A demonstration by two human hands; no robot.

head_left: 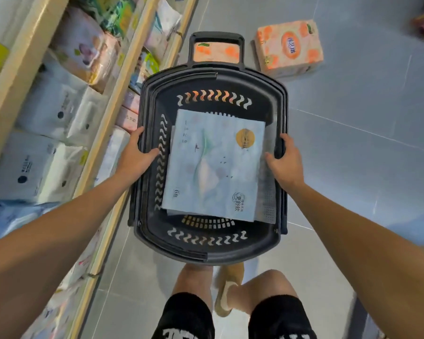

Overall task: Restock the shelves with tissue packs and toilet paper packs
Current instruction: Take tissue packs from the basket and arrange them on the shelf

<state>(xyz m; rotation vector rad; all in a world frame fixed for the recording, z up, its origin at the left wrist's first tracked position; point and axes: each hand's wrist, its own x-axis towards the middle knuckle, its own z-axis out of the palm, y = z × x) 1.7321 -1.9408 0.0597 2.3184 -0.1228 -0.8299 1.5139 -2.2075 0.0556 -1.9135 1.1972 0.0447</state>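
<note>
Basket is held up mid-aisle, the person's legs under its near end. Left grip on the left rim, right grip on the right rim, thumbs inside. One tissue pack lies flat in the basket, roughly centred. Pull handle sticks out at the far end. Shelves run along the left, just beside the basket's left side, with stocked packs on every level. On the floor past the basket: one floor pack seen through the handle loop, a second floor pack right of it, near but apart.
</note>
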